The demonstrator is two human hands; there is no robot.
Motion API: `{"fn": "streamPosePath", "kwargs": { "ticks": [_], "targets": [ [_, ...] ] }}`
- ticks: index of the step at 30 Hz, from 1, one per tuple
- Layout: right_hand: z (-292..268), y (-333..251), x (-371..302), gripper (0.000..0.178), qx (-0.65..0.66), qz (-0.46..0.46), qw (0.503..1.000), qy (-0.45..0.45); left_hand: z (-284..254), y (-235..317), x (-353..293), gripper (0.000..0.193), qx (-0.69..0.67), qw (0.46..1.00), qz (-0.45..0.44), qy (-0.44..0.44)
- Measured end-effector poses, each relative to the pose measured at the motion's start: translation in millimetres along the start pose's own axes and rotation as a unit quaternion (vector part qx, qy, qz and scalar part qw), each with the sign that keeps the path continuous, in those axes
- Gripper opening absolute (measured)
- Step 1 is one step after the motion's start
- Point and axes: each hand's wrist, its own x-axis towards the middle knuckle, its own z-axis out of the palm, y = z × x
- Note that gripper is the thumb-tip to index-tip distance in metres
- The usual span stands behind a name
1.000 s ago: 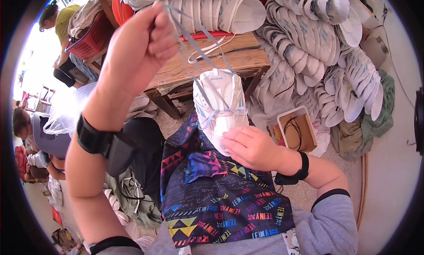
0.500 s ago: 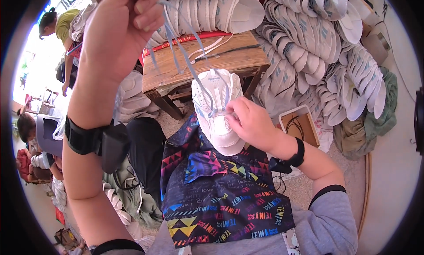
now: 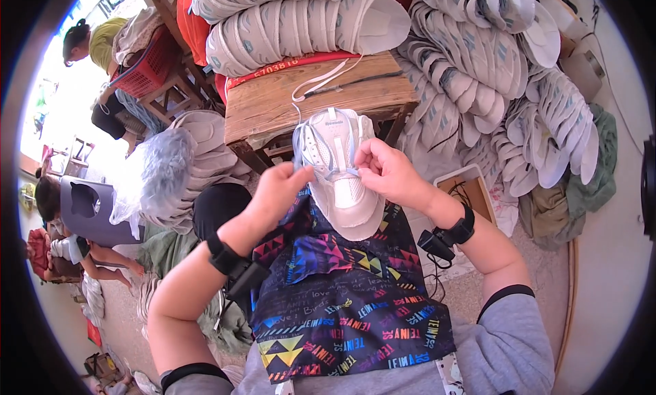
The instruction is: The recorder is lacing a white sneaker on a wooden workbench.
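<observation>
A white mesh shoe upper with grey trim sits toe-down over the person's patterned dark apron, in front of a brown wooden bench. The right hand pinches a flat pale blue-grey lace at the throat; the left hand curls, thumb near fingertips, at the opposite edge, its hold unclear. The lowest crossing appears done; higher up, no crossing shows over the tongue, so most lacing seems left.

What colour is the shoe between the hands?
The shoe is mostly white, best seen in the head view.
</observation>
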Motion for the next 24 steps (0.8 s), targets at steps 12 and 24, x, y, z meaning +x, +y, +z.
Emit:
{"fn": "streamPosePath", "kwargs": {
  "ticks": [12, 24],
  "targets": [
    [10, -18, -12, 0.021, -0.183, -0.065, 0.978, 0.075, 13, 11, 9, 0.023, -0.245, 0.944, -0.179, -0.129],
    [9, -9, -6, 0.017, -0.055, -0.021, 0.997, 0.051, 30, -7, 2, 0.020, -0.546, 0.799, -0.207, -0.143]
  ]
}}
